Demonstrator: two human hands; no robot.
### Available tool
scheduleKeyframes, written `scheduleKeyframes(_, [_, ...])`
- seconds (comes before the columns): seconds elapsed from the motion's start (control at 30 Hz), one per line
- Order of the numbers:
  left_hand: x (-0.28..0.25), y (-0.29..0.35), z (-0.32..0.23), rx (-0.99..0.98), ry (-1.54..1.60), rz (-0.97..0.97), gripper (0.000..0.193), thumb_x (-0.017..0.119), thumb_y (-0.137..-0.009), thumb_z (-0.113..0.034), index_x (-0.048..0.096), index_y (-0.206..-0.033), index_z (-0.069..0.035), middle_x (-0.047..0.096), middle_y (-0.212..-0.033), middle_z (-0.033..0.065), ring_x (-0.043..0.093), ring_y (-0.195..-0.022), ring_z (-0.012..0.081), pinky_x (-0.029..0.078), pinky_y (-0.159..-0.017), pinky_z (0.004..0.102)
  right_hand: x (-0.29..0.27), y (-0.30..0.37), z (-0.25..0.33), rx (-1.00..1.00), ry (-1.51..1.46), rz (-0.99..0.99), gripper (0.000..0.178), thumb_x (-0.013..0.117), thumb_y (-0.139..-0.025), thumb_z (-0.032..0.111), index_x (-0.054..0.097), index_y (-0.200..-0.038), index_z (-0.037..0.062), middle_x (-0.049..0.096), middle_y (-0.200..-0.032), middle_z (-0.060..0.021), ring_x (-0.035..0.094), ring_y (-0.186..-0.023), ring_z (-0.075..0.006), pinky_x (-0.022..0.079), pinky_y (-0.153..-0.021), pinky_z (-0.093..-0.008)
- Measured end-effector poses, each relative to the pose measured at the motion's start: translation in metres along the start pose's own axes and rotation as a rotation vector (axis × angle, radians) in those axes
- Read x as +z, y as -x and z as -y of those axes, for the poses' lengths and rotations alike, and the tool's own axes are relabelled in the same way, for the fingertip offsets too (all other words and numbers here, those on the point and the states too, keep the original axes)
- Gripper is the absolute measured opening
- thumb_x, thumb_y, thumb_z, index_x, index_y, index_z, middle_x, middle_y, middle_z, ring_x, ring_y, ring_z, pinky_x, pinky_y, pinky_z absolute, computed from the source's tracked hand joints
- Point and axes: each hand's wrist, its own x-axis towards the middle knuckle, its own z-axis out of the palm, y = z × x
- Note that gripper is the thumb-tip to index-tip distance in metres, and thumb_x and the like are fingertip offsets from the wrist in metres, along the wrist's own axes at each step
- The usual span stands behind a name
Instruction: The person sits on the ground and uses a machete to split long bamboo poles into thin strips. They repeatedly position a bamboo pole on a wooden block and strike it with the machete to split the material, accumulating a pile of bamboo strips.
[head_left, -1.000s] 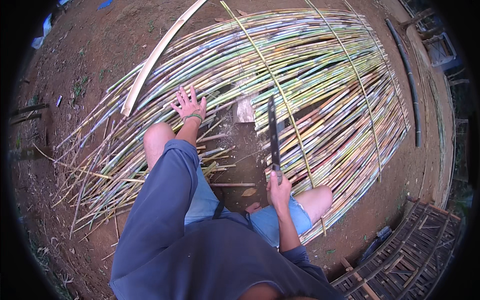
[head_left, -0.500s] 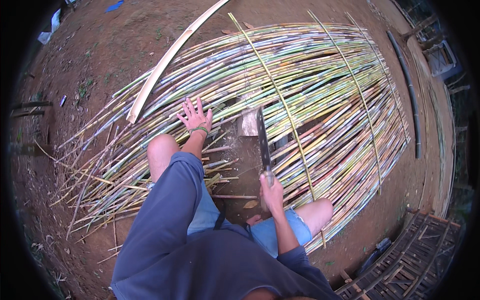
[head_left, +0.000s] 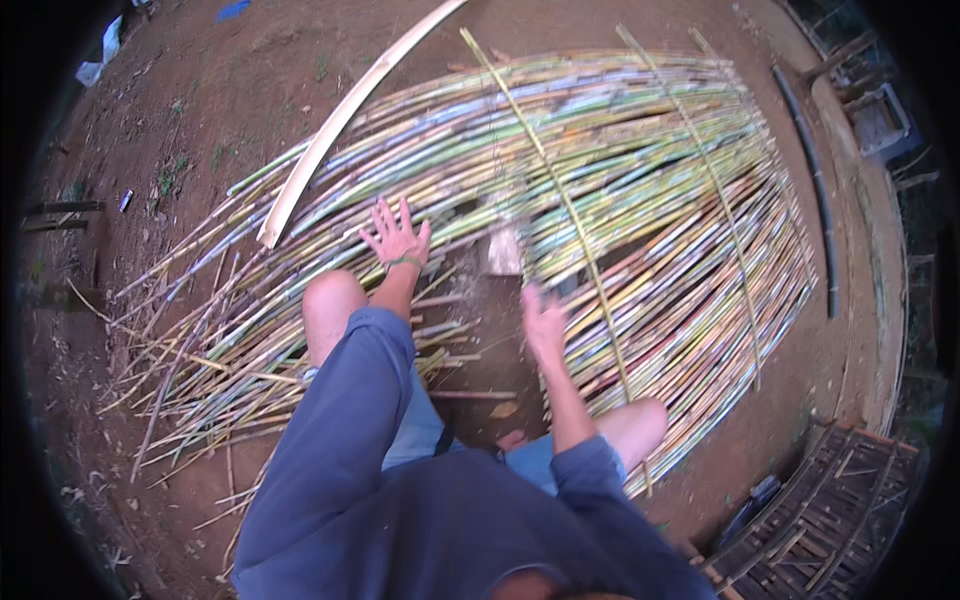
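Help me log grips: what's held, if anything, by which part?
Left hand, spread over canes, grips nothing; right hand is too blurred to tell.

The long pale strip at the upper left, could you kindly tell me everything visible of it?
The long pale strip is narrow and cream-coloured, like split bamboo, with a joint-like mark partway along. It looks bowed, though the lens may add to that. It runs out of the top edge and slants down leftward. Its lower part lies across the stalks, its upper part over bare soil. The left hand is apart from it.
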Motion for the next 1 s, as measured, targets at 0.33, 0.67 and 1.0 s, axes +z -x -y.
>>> scheduleKeyframes(0.33, [0.000, -0.004, 0.007, -0.044, -0.011, 0.156, 0.078, 0.036, -0.099, -0.061, 0.002, -0.161, -0.029, -0.008, -0.168, 0.0138, -0.006, -0.154, 0.0349, -0.003, -0.116, 0.0682, -0.003, -0.005, -0.012, 0.230, 0.221, 0.189, 0.061, 0.055, -0.097, 0.054, 0.062, -0.070, 0.0006, 0.058, -0.051, -0.0095, 0.061, -0.048, -0.0194, 0.049, -0.052, -0.0356])
scheduleKeyframes(0.67, [-0.006, -0.007, 0.013, -0.043, -0.022, 0.202, 0.079, 0.033, -0.099, -0.063, 0.001, -0.162, -0.027, -0.010, -0.167, 0.0155, -0.010, -0.153, 0.0369, -0.003, -0.115, 0.0691, 0.010, -0.002, -0.031, 0.147, 0.258, 0.153, 0.066, 0.054, -0.098, 0.055, 0.061, -0.063, -0.0013, 0.058, -0.052, -0.0105, 0.062, -0.049, -0.0222, 0.050, -0.055, -0.0368])
scheduleKeyframes(1.0, [0.001, -0.003, 0.018, -0.012, -0.001, 0.107, 0.079, 0.033, -0.099, -0.063, 0.002, -0.162, -0.025, -0.008, -0.167, 0.0162, -0.007, -0.153, 0.0380, -0.002, -0.114, 0.0703, -0.022, -0.014, 0.071, -0.123, 0.085, 0.083, 0.058, 0.051, -0.097, 0.059, 0.058, -0.071, 0.0076, 0.055, -0.057, -0.0055, 0.058, -0.056, -0.0177, 0.046, -0.053, -0.0361])
